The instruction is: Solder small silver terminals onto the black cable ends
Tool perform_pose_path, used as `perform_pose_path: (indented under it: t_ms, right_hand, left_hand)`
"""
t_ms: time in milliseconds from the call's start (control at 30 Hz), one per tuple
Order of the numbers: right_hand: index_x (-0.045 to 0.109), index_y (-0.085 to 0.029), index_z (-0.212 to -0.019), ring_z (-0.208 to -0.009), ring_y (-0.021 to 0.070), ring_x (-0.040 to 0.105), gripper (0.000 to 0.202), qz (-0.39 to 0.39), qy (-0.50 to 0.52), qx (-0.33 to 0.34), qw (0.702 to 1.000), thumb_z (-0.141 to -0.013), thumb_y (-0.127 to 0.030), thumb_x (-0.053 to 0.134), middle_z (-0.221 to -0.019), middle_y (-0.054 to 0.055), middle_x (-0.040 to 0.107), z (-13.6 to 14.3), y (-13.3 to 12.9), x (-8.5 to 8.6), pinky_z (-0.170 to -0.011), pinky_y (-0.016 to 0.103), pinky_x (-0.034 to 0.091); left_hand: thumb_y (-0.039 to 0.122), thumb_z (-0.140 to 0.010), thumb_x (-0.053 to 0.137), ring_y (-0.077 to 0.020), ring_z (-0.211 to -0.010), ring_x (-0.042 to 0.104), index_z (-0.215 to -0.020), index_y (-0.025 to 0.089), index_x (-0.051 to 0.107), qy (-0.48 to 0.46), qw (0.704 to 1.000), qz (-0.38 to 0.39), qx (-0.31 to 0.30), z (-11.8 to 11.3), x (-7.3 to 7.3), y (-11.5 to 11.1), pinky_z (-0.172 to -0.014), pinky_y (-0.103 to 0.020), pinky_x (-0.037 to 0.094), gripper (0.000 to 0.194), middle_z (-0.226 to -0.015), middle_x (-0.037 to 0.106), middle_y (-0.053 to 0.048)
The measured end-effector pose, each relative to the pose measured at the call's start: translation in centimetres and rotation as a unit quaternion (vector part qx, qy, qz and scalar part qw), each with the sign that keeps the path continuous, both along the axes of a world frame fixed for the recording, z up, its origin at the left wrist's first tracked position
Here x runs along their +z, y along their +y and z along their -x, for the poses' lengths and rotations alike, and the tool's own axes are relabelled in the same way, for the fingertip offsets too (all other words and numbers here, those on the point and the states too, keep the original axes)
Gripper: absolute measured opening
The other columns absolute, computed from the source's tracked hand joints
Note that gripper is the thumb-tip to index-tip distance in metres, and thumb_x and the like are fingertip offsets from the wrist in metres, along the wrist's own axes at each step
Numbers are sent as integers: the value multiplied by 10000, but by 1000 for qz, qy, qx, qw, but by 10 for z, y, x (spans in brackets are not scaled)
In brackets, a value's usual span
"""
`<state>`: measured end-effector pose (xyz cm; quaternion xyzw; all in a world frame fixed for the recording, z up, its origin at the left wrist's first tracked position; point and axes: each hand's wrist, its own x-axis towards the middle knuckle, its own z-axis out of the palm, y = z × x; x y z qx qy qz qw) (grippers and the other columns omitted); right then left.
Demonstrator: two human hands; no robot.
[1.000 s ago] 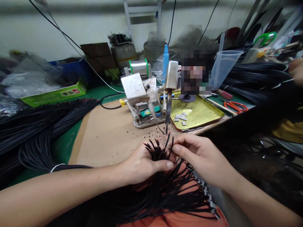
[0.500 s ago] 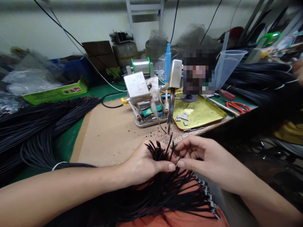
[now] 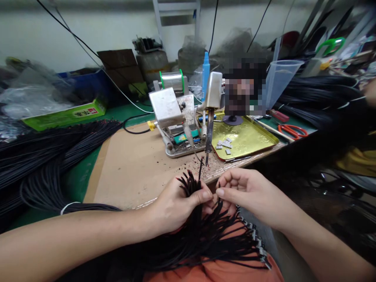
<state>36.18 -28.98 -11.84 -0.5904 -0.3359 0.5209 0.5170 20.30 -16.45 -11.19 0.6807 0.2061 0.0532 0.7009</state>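
My left hand (image 3: pixel 182 201) is wrapped round a bundle of black cables (image 3: pixel 192 184), whose cut ends, some red-tipped, stick up above the thumb. Just to its right, my right hand (image 3: pixel 235 192) pinches a black cable near its end. The cables fan out over orange cloth (image 3: pixel 235 270) on the lap, with small metal connectors (image 3: pixel 258 243) at their far ends. Beyond the hands, a soldering iron (image 3: pixel 209 133) points down from a metal stand (image 3: pixel 166 107) with a solder spool (image 3: pixel 172 80).
A golden tray (image 3: pixel 249 137) holds small metal pieces. Orange-handled scissors (image 3: pixel 293 132) lie right of it. More black cables (image 3: pixel 44 164) cover the left side. Cardboard (image 3: pixel 126 168) lies on the green table. At the far right edge, part of another person's hand (image 3: pixel 370 92) shows.
My left hand has shifted slightly left with the bundle. The fingertips of my two hands are farther apart, and a cable now stands between my right finger and thumb.
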Motion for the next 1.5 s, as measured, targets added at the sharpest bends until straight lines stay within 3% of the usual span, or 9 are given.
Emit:
perform_pose_path:
  t_ms: [133,267,400,633,800,1000,1200,1500]
  right_hand:
    - [606,-169,-839,-579,101,644,261,-48,45,-32,997,-773,-302,821,-669,-28,664,8,3,-2,-566,207,535]
    - [655,-172,-826,-687,101,643,186,-94,16,-52,994,-795,-274,807,-770,-15,682,15,4,-4,-644,201,523]
    - [688,-177,-831,-778,126,631,138,-123,-11,-50,991,-835,-287,771,-828,5,690,16,5,-7,-730,234,513]
    - [712,-179,-831,-711,103,612,119,-133,-56,-58,988,-796,-243,806,-779,-10,685,8,4,-4,-669,204,492]
    - [687,-187,-809,-625,88,568,123,-154,-56,-90,982,-871,-285,732,-695,-30,637,0,5,-10,-612,210,479]
    - [727,-170,-889,-686,97,636,85,-96,-41,-59,993,-823,-217,751,-796,2,706,0,8,-4,-655,205,523]
    - [741,-162,-824,-602,84,603,61,-83,-76,-51,992,-809,-220,753,-711,-6,702,3,6,-1,-595,195,502]
    - [739,-167,-843,-628,93,584,92,-90,-49,-55,993,-819,-250,770,-737,-4,686,3,6,-8,-598,207,477]
  left_hand:
    - [421,-918,614,-97,-539,509,-773,138,586,-5,1000,2,-6,2,2,-4,-531,-220,440,319,-627,561,11]
    - [292,-823,755,-67,-544,471,-884,158,579,-17,999,3,30,5,5,-5,-490,-169,396,229,-649,539,55]
    - [225,-825,739,-55,-503,469,-889,154,609,-10,999,-23,40,6,8,-6,-459,-162,383,161,-626,557,61]
    - [281,-873,665,-56,-423,431,-792,120,668,28,996,-84,32,3,18,-5,-401,-179,313,181,-509,519,56]
    - [302,-870,662,-62,-418,416,-822,130,671,34,991,-109,63,2,17,-4,-411,-183,300,179,-470,474,71]
    - [292,-854,662,-63,-429,419,-802,137,667,44,988,-128,71,2,20,-4,-412,-186,292,163,-497,494,64]
    - [240,-815,662,-108,-577,543,-720,130,677,62,981,-172,66,-1,26,-4,-526,-207,412,146,-617,599,8]
    - [255,-792,716,-68,-462,449,-746,114,707,67,989,-104,86,1,23,-1,-417,-179,318,149,-540,549,34]
